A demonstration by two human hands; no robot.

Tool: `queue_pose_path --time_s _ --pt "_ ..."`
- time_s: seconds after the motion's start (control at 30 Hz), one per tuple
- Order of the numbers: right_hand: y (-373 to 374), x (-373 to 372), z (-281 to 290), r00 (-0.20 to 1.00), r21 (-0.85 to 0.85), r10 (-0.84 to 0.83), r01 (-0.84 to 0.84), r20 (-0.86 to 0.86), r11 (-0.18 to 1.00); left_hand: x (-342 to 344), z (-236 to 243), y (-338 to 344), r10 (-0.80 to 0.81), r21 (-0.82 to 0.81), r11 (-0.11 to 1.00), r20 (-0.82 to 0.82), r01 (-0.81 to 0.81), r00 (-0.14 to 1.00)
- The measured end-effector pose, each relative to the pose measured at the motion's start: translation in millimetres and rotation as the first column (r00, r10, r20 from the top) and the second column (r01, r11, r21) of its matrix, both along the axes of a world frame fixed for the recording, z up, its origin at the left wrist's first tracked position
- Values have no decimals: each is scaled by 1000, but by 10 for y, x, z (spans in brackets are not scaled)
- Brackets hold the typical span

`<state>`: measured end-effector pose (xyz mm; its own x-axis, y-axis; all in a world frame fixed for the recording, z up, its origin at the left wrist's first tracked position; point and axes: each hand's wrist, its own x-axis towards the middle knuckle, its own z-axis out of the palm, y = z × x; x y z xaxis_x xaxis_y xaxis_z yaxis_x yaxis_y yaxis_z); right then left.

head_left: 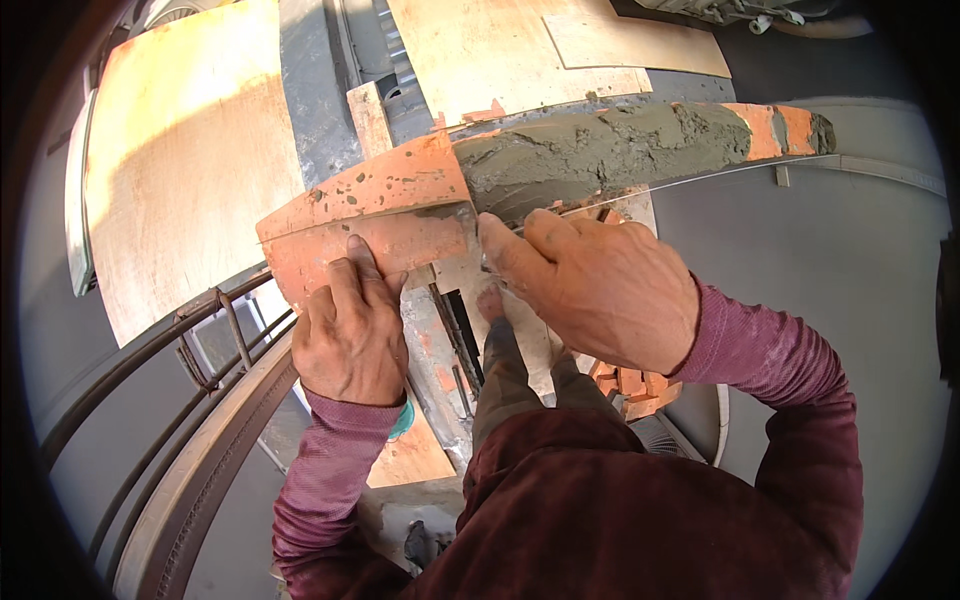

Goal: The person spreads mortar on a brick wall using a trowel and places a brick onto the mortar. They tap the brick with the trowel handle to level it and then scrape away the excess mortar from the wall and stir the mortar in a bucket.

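Note:
My left hand (350, 335) presses against the near face of an orange brick (375, 200), fingers pointing up on it and gripping its lower edge. The brick sits at the left end of a brick course (770, 128) topped with wet grey mortar (600, 150). My right hand (590, 290) is closed at the joint between the brick and the mortar. A thin grey metal blade (487, 264) shows under its thumb; the rest of the tool is hidden. A taut string line (700, 180) runs along the course's near edge.
Plywood sheets lie at the left (190, 150) and top (500, 50). A curved metal railing (200, 340) runs lower left. Broken brick pieces (630, 385) lie under my right wrist. Grey floor (830, 270) is far below on the right.

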<state>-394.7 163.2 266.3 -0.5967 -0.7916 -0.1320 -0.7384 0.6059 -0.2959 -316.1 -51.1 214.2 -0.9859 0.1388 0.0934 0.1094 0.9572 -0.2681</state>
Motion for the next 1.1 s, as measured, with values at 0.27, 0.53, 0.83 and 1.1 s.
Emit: queue_pose_path --time_s 0.27,0.53,0.83,1.1 --pt "1094 1365 -787 828 -582 -365 560 426 590 -4 283 202 -51 139 990 137 32 989" --pt "2722 3758 -2560 -626 615 -292 776 724 -139 614 -932 1669 -492 698 671 673 -252 553" --pt "2722 4836 -3989 -428 700 554 424 714 -574 1654 -3611 4168 -562 569 821 819 48 -113" --pt "2224 5456 -4601 -466 730 585 575 664 -371 3235 -5742 6634 -857 641 182 476 746 -200"
